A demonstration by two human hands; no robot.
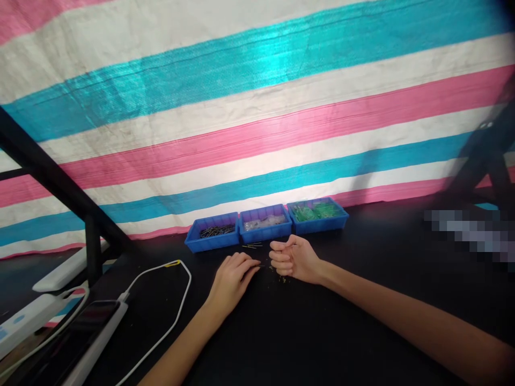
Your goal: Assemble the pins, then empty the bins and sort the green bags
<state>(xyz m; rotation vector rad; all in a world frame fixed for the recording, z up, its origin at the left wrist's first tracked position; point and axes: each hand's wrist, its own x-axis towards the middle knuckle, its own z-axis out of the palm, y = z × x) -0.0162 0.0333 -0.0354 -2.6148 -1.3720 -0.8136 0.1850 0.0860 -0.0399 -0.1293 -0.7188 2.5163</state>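
My left hand (235,274) rests low over the black table, thumb and fingers pinched on a thin dark pin (260,266). To its right, my right hand (295,259) is curled with the fingers folded in; what it holds, if anything, is hidden. Small brass-coloured bits (283,280) lie on the table just below my right hand. A few thin pins (252,246) lie between my hands and the boxes. Behind are three blue boxes: the left box (211,245) holds dark pins, the middle box (265,232) clear pieces, the right box (319,224) green pieces.
A phone (86,335) with a white cable (177,316) lies at the left on the black table (322,343). White power strips (30,321) and a black metal frame (60,179) stand beside it. A striped sheet (241,155) hangs behind. A blurred patch is at the right.
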